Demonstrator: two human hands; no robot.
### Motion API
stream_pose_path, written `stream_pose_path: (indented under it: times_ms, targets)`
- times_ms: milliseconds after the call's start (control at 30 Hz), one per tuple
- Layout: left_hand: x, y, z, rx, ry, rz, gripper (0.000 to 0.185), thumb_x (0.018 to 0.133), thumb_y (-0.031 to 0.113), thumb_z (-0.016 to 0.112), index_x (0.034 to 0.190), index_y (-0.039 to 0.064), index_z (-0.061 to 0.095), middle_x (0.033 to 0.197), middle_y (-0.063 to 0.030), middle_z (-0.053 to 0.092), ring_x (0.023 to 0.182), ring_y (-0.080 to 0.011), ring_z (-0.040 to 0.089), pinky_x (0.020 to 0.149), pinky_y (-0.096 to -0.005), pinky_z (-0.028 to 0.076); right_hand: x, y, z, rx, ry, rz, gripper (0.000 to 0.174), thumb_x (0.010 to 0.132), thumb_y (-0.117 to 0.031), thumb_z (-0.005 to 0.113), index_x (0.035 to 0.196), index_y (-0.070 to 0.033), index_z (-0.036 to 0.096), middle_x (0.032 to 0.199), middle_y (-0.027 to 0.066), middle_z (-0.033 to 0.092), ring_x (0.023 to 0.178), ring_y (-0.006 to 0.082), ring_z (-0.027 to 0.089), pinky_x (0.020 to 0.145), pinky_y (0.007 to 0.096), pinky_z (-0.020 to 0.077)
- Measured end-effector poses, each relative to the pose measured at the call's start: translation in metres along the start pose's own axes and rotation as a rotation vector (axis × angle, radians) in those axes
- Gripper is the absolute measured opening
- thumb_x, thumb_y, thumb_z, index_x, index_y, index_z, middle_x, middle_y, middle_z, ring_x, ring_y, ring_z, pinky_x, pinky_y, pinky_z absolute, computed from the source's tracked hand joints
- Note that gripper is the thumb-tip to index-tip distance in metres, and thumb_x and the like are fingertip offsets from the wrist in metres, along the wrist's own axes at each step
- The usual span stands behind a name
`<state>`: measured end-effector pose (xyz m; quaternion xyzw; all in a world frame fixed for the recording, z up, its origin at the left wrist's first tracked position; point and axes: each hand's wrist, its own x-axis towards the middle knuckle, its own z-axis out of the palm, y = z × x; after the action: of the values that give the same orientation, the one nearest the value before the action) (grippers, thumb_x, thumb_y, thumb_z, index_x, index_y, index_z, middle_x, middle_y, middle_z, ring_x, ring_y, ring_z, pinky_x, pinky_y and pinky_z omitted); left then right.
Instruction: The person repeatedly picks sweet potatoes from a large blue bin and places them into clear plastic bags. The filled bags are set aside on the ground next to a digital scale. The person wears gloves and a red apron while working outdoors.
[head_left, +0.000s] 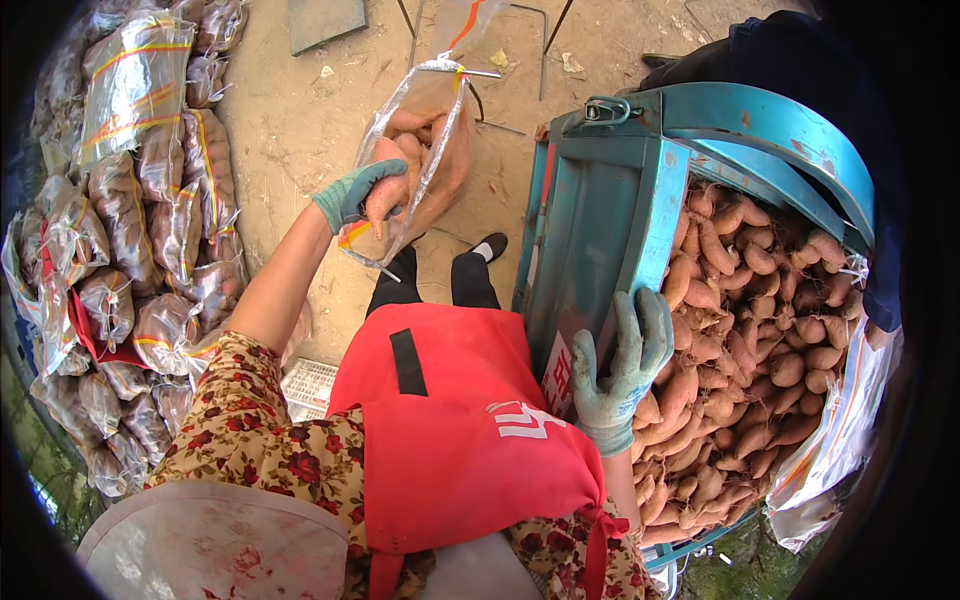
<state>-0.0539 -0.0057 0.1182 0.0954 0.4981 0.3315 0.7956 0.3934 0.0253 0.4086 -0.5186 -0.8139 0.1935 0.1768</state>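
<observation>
My left hand (358, 196), in a grey-green work glove, grips a sweet potato (385, 196) at the mouth of a clear plastic bag (444, 176). Metal rods hold the bag's mouth wide, and other sweet potatoes (412, 146) lie inside it. Gloved too, my right hand (626, 367) rests with spread fingers at the edge of the teal metal side panel (600, 217) of a cargo bed. It holds nothing. Right beside it, a large heap of loose sweet potatoes (739, 360) fills the bed.
Filled, tied plastic bags (124, 217) are stacked along the left. A person in dark clothing (862, 97) is beyond the bed at upper right. White plastic sheeting (821, 427) lies along the heap's right edge. A white plastic crate (309, 384) is near my left side.
</observation>
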Motion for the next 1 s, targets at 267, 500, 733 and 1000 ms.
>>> stream_pose_path:
  times_ms: [267,500,733,1000]
  targets:
    - [0.171,0.023,-0.003,-0.537,0.4,0.117,0.038,0.094,0.045,0.066,0.103,0.008,0.063,0.09,-0.0097,0.066,0.08,-0.0262,0.065,0.075,-0.0415,0.058,-0.003,0.004,0.003,0.03,-0.007,0.004,0.055,0.077,-0.008,0.076,0.129,-0.004,0.062,0.138,0.0215,0.051,0.126,0.043,0.047,0.107,0.0509,0.0358]
    - [0.112,0.034,0.061,-0.073,0.55,0.179,0.031,0.099,0.041,0.06,0.119,0.018,0.064,0.097,-0.0004,0.065,0.084,-0.0159,0.06,0.075,-0.032,0.051,0.0,0.045,-0.009,0.47,0.101,0.136,0.036,0.093,-0.017,0.064,0.124,0.001,0.063,0.126,0.0186,0.06,0.115,0.0325,0.06,0.102,0.0423,0.0452]
    - [-0.007,0.044,0.146,0.244,0.707,0.48,0.048,0.1,0.035,0.061,0.14,0.009,0.053,0.127,-0.0069,0.063,0.111,-0.0167,0.063,0.095,-0.0298,0.049,0.059,0.186,0.041,-0.162,0.079,0.129,0.047,0.087,-0.021,0.067,0.133,-0.012,0.059,0.136,0.0106,0.058,0.132,0.03,0.049,0.116,0.0486,0.0307]
    - [-0.045,0.078,0.31,0.634,0.321,0.833,0.04,0.108,0.016,0.045,0.142,-0.004,0.048,0.138,-0.0172,0.057,0.126,-0.025,0.058,0.11,-0.0402,0.045,0.104,0.211,0.076,-0.549,-0.575,0.031,0.039,0.09,-0.019,0.062,0.129,-0.018,0.061,0.125,0.0046,0.062,0.124,0.0242,0.053,0.102,0.0452,0.0427]
